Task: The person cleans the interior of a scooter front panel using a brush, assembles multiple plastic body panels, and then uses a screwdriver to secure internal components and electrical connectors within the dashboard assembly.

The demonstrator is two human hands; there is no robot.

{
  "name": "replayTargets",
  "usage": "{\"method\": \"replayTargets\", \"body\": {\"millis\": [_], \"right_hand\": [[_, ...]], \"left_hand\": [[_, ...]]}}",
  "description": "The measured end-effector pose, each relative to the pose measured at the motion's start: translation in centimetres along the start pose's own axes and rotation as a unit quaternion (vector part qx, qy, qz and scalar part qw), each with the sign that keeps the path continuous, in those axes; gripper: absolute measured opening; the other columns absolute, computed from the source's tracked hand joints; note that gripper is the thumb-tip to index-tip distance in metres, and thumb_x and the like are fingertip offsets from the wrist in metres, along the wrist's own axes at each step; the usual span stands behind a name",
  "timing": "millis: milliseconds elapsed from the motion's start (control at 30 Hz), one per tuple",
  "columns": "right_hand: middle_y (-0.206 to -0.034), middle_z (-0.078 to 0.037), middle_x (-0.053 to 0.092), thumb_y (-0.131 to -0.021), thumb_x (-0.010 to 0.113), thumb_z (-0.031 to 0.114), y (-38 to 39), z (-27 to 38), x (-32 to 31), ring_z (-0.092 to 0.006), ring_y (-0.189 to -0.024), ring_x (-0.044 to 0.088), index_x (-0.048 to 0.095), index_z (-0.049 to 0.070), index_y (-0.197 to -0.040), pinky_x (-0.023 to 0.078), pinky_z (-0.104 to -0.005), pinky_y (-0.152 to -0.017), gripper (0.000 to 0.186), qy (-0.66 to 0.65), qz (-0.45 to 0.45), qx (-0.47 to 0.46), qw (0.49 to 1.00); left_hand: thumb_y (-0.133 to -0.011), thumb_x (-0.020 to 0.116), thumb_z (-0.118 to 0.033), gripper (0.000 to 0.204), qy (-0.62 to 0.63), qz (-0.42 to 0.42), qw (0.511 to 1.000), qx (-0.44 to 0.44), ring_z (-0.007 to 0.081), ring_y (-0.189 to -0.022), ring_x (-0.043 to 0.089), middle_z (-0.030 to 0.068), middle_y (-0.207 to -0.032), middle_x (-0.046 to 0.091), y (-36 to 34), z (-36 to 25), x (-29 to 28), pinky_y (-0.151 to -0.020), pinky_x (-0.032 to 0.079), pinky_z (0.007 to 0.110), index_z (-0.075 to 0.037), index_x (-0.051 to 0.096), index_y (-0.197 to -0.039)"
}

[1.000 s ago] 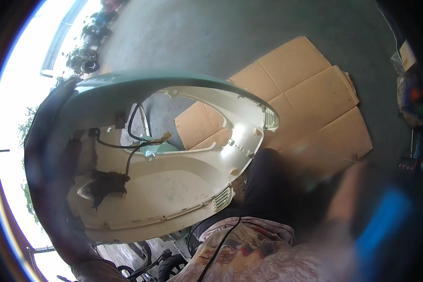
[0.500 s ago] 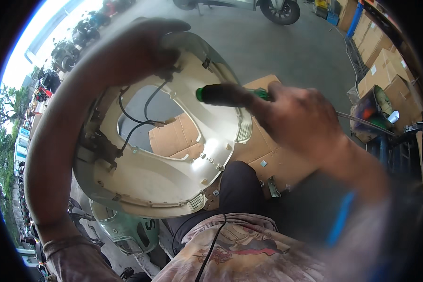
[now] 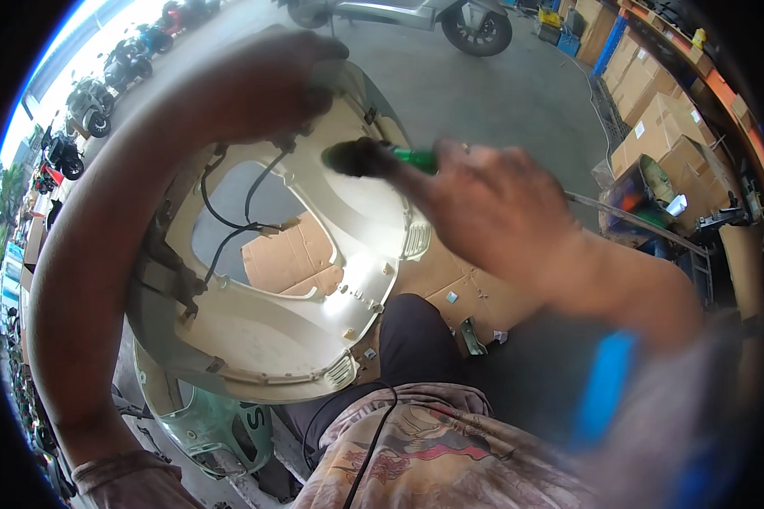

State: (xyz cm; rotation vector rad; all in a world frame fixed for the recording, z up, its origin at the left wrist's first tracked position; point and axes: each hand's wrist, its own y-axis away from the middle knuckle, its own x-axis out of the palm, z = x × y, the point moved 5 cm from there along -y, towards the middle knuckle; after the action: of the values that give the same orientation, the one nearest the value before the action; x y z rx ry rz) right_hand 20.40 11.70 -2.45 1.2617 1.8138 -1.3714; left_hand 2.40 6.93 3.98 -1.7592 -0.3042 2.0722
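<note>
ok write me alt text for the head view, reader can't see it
A person's left hand grips the far end of a cream-lined scooter fairing, while the right hand holds a blurred green-and-black hand tool over it. Black wires hang inside it; flattened cardboard lies below, and a silver scooter stands beyond.

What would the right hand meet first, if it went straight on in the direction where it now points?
The right hand would probably meet the cream inside of the curved shell, its green-and-black tool touching first. Depth is unclear in this view, so it might pass above the shell.
</note>
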Motion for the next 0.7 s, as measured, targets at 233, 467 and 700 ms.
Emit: {"method": "replayTargets", "body": {"millis": [233, 467, 700], "right_hand": [[-0.07, -0.012, 0.056, -0.089, 0.05, 0.013, -0.8, -0.7, -0.6, -0.0252, -0.054, 0.063, 0.032, 0.038, -0.143, 0.055, -0.0394, -0.048, 0.062, -0.004, 0.001, 0.019, 1.0], [-0.071, -0.009, 0.055, -0.087, 0.05, 0.01, 0.2, -1.3, 1.0, -0.0237, -0.058, 0.062, 0.041, 0.031, -0.139, 0.055, -0.0344, -0.051, 0.057, -0.013, 0.025, 0.077, 0.997], [-0.075, -0.009, 0.055, -0.088, 0.05, 0.014, -0.3, -2.1, 1.2, -0.0245, -0.058, 0.062, 0.038, 0.036, -0.141, 0.056, -0.0374, -0.054, 0.058, -0.022, 0.049, 0.077, 0.996]], "left_hand": [[-0.083, 0.056, -0.004, 0.045, 0.15, 0.09, 0.979, -0.101, 0.0217, -0.068, 0.068, 0.0205, -0.094, 0.065, 0.0, 0.6, 0.6, -0.063, 0.058, 0.033, 0.003, 0.049, -0.127], [-0.082, 0.059, -0.004, 0.047, 0.173, 0.115, 0.963, -0.173, 0.0244, -0.094, 0.064, 0.0193, -0.111, 0.061, -0.2, 0.7, 0.4, -0.088, 0.051, 0.034, 0.001, 0.05, -0.128], [-0.084, 0.057, -0.002, 0.047, 0.164, 0.094, 0.972, -0.136, 0.0226, -0.077, 0.069, 0.0217, -0.101, 0.063, 0.5, 1.1, 0.8, -0.071, 0.058, 0.034, 0.004, 0.046, -0.129]]}}
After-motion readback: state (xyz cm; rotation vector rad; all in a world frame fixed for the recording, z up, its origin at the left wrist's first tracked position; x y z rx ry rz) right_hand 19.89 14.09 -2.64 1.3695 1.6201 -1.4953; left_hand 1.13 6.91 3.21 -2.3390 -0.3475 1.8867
